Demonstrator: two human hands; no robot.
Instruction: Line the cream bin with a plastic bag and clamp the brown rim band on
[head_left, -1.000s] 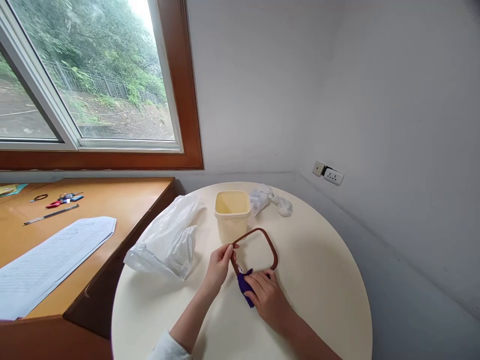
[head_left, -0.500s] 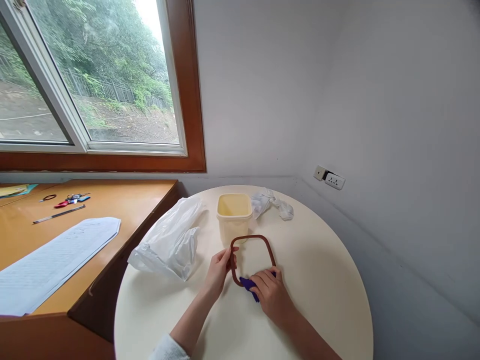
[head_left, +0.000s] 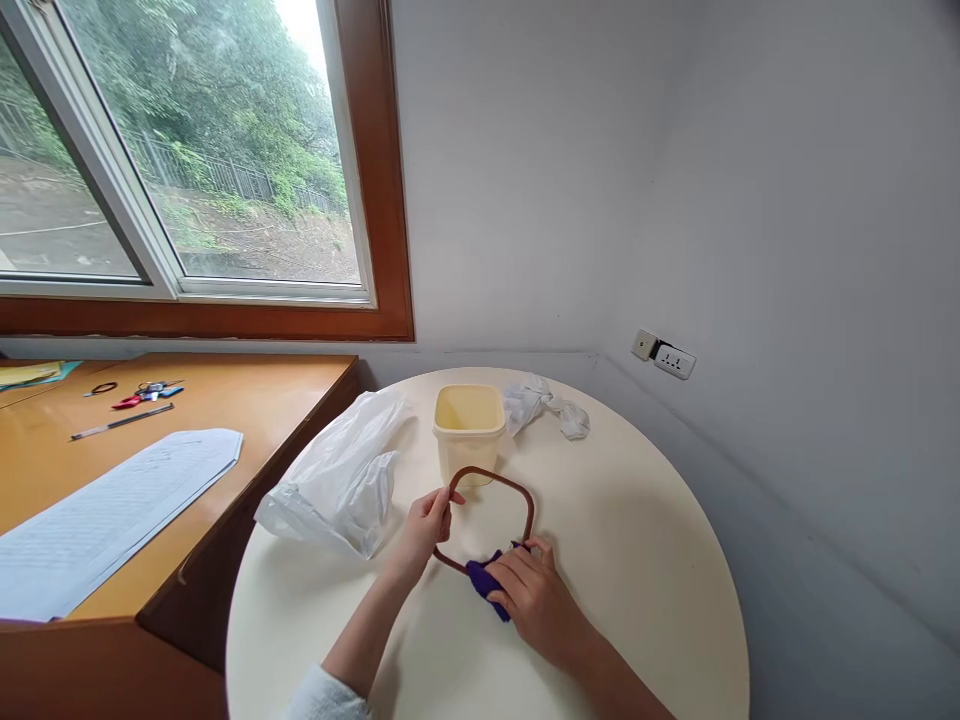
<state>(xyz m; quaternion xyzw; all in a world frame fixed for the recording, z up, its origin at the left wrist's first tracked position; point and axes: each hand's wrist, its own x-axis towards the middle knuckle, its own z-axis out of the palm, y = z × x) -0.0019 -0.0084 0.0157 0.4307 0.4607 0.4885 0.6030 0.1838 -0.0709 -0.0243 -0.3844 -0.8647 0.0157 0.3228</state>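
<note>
A thin brown square frame (head_left: pixel 495 475) with rounded corners is held up at a tilt over the round table, its middle open. My left hand (head_left: pixel 424 530) pinches its left side between thumb and fingers. At the lower right part of the frame, my right hand (head_left: pixel 538 597) is closed over a purple cloth (head_left: pixel 487 590), pressing it around the frame's edge; the fingers hide part of both. Just behind the frame stands a pale yellow plastic container (head_left: pixel 469 448), upright and without a lid on it.
On the round table (head_left: pixel 645 610), a crumpled white plastic bag (head_left: pixel 337 480) lies left of the container and a smaller knotted bag (head_left: pixel 551 405) behind it to the right. The wooden desk (head_left: pixel 292 385) at left holds papers (head_left: pixel 135 515), a pen (head_left: pixel 122 422) and keys (head_left: pixel 150 393).
The frame has shifted slightly left and turned, its upper right corner now lower. Both hands moved a little left with it, and more of the purple cloth shows.
</note>
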